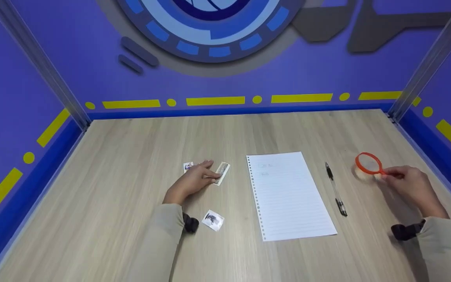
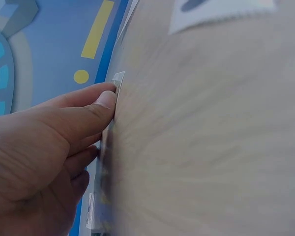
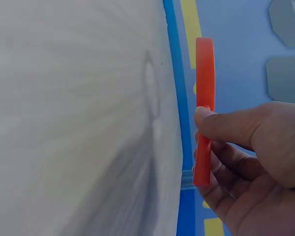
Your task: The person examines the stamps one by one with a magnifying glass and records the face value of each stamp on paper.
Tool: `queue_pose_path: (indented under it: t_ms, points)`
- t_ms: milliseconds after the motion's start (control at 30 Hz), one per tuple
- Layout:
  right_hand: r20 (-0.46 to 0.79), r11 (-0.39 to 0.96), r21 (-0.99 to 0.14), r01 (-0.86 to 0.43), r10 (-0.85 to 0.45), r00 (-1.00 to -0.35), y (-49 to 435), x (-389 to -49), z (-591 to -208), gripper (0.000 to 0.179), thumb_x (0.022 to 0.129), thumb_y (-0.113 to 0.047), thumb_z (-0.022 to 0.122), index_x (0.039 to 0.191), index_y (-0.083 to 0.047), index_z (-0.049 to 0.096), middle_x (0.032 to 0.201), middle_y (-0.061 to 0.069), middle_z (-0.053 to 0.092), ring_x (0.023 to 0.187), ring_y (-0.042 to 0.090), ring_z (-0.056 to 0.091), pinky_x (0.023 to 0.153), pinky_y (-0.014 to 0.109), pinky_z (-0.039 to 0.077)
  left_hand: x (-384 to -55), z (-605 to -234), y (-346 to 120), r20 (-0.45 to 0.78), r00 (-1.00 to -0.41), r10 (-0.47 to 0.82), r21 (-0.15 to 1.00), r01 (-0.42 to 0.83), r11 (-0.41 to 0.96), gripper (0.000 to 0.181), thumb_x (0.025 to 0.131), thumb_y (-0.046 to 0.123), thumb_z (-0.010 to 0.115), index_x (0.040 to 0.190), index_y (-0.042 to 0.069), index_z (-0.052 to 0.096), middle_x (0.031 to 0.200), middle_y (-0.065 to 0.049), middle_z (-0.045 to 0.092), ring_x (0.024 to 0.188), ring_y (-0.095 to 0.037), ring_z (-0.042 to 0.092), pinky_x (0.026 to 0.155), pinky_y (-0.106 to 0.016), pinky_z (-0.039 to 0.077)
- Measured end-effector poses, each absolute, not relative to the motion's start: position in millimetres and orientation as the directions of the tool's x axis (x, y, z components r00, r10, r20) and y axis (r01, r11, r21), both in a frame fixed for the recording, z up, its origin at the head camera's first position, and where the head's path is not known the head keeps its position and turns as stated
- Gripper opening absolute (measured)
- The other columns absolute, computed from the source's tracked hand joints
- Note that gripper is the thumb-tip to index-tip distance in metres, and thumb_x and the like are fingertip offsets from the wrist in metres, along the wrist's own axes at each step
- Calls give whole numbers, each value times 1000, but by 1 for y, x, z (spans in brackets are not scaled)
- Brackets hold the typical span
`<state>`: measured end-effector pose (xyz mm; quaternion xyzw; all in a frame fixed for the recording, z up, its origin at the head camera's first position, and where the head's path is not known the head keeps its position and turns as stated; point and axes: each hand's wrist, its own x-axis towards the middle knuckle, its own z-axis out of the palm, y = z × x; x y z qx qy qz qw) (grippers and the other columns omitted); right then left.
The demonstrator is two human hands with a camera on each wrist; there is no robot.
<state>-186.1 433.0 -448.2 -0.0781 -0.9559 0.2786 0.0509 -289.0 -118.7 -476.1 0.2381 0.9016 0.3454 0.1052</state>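
Magnifying glass [image 1: 368,163] held by its handle in the right hand [image 1: 411,186], toward the right side of a wood-grain table [image 1: 131,156], head view. Thumb and fingers pinch the handle alone, probably so that the round lens is left uncovered. Well across from it, the left hand [image 1: 196,178] pinches the side of a long stamp [image 1: 223,172], a hold that seems meant to leave part of its printed face in sight. A small stamp [image 1: 188,166] shows partly behind that hand; a square stamp [image 1: 213,220] lies apart, near the left wrist. Between the hands, a lined sheet [image 1: 290,196] with faint marks near its top lies beside a pen [image 1: 335,190], presumably placed so within the right hand's reach for writing.

Left wrist view: thumb and a finger meet at the long stamp, a grip the head view shows only from above, with the other fingers curled below. One corner juts past the fingertips; whether the whole stamp is off the table cannot be told. Toothed edging on the square stamp, too small to read from the head, shows here.

Right wrist view: the magnifying glass appears edge-on, clear of the table, its looped shadow cast apart from it. The lens face, plain from the head, is hidden.
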Motion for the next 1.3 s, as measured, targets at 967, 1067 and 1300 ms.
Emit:
queue_pose_path:
  t_ms: [967,1067,1300]
  points:
    - [235,780,-574,-250,-136,-962,303,-228,-428,18,88,-9,67,103,1,71,97,14,66,84,22,61,65,14,49,-287,-478,-122,-50,-875,482,734,295,612,25,92,9,62,115,11,72,154,-15,34,147,-32,23,120,-45,21]
    - [229,766,-586,-264,-157,-961,289,-232,-425,18,88,-9,67,103,1,71,98,14,66,85,24,61,67,14,48,-287,-478,-122,-54,-876,480,732,292,615,25,92,9,62,115,11,71,155,-14,33,147,-31,23,120,-45,20]
    - [225,720,-620,-312,-218,-950,256,-241,-423,15,88,-7,67,100,0,72,98,13,67,85,22,61,70,18,50,-288,-477,-121,-53,-879,474,728,291,621,26,92,10,62,116,11,71,154,-14,34,146,-31,24,121,-43,20]
